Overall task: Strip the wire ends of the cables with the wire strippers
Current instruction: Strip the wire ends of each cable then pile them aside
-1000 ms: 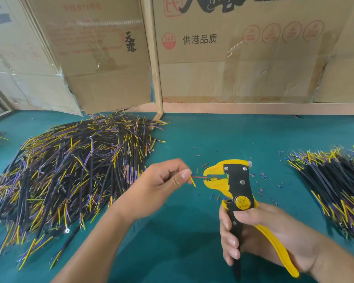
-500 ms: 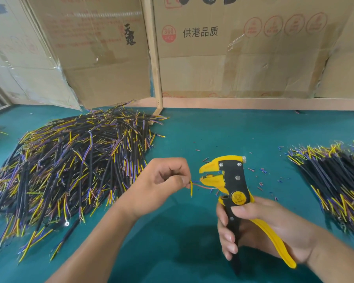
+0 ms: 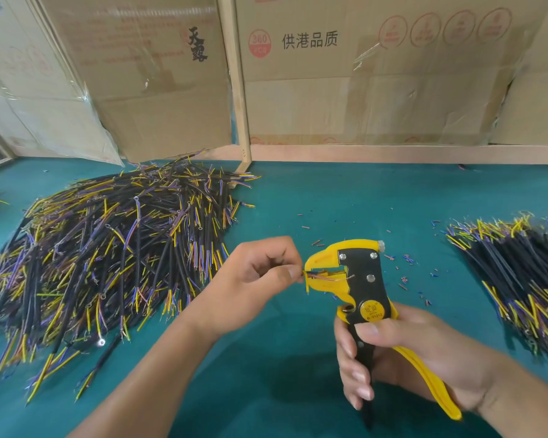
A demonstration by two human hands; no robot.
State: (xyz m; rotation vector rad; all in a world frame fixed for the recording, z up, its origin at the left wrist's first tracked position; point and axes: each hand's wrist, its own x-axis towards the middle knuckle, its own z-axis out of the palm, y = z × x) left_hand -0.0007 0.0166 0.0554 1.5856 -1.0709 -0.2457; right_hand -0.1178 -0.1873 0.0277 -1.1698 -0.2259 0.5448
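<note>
While the left hand [image 3: 260,276] pinches a thin cable end [image 3: 310,275] between thumb and forefinger, its tip sits inside the yellow beak of the yellow-and-black automatic wire strippers [image 3: 358,279], with reddish and blue strands showing between the jaws. The right hand [image 3: 402,346] holds the tool upright by its handles, fingers [image 3: 353,377] wrapped round the black handle and the thumb pressed across the front below the round yellow pivot; the yellow handle stands out from the palm, so I judge the squeeze is not yet made. On the teal counter [image 3: 329,200], a big heap of black-sheathed cables with yellow, purple and blue cores [image 3: 108,254] spreads from nine to eleven o'clock of the hands. A smaller, tidier pile of the same cables [image 3: 516,267] lies at three o'clock. Little coloured snips of insulation [image 3: 405,259] are scattered at one o'clock. Which pile is finished I cannot tell; the litter suggests many ends are done, and either way plenty remains. Taped brown cardboard cartons [image 3: 361,74] stand along twelve o'clock.
</note>
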